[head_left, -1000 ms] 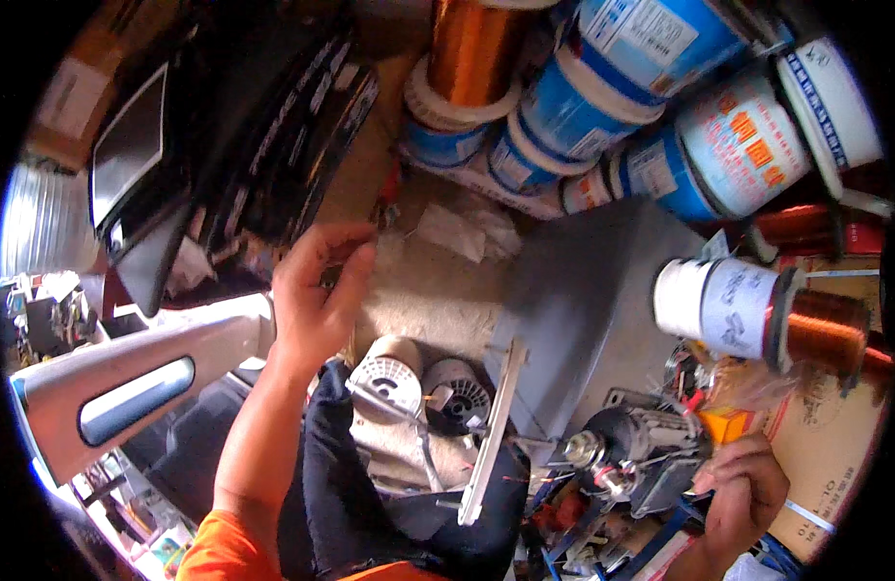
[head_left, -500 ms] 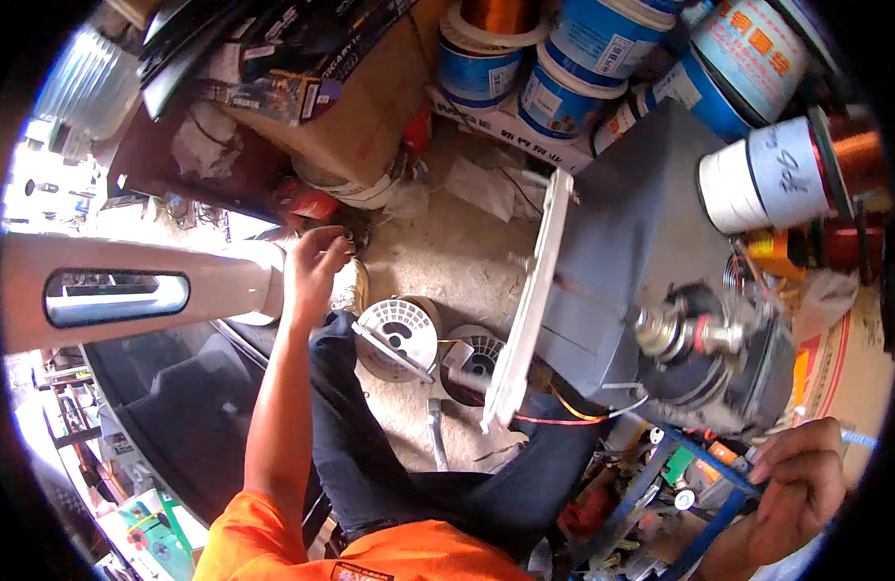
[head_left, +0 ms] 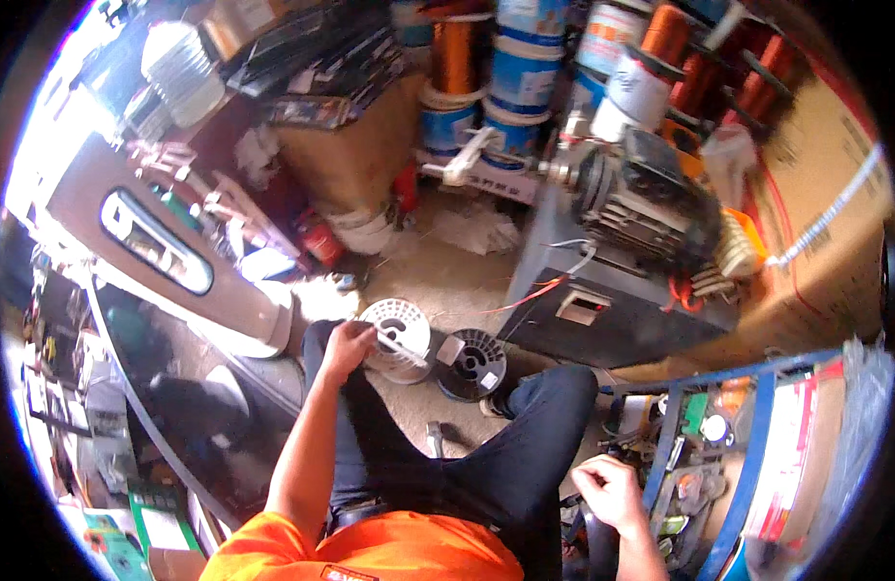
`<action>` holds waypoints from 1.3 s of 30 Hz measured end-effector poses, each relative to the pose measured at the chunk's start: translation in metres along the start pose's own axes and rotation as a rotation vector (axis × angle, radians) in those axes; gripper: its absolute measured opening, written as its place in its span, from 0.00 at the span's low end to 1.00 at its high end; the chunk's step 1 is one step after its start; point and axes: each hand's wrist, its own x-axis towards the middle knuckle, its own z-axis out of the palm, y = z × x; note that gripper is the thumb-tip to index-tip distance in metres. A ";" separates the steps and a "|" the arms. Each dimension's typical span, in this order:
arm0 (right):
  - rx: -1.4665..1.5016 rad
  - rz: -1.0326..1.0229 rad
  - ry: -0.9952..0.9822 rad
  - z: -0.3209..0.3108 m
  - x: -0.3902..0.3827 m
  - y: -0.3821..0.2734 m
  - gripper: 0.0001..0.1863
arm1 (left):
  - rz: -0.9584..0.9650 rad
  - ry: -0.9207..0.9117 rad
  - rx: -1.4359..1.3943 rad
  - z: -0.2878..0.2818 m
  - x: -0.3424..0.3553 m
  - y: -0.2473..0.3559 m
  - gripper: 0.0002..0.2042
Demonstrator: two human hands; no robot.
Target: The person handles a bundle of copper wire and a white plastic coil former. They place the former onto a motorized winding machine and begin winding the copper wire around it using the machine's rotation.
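Note:
My left hand [head_left: 346,351] has its fingers drawn together beside a white spool [head_left: 409,315] standing on the floor. Its fingertips meet the upper end of a pale thin bar [head_left: 399,346] that slants across the spool; whether they grip it I cannot tell. A black spool [head_left: 486,355] stands to the right of the white one. Above my right thigh, my right hand [head_left: 607,487] is curled, thumb against fingers, and anything inside is hidden. A thin reddish wire [head_left: 534,292] stretches from near the spools to a motor [head_left: 651,208] on a dark grey cabinet [head_left: 621,324].
Blue-and-white buckets [head_left: 525,82] and copper wire reels [head_left: 457,58] are stacked at the back. A blue metal rack [head_left: 752,455] with small parts stands at right. To my left are a beige machine arm [head_left: 166,242] and a dark tabletop [head_left: 191,387]. A hammer-like tool [head_left: 435,438] lies between my legs.
The view has swung, so the motor and cabinet show farther up. My left hand has come down to the bar by the white spool. My right hand has moved in toward my right thigh.

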 end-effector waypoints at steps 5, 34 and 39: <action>-0.080 0.117 -0.115 0.024 -0.024 0.038 0.10 | 0.182 -0.187 0.240 0.054 -0.003 -0.068 0.15; -0.093 0.475 0.034 0.003 -0.046 0.063 0.13 | 0.299 -1.315 0.894 0.191 -0.051 -0.139 0.14; -0.194 0.365 -0.064 -0.006 -0.056 0.063 0.17 | 0.307 -1.120 1.167 0.189 -0.058 -0.153 0.15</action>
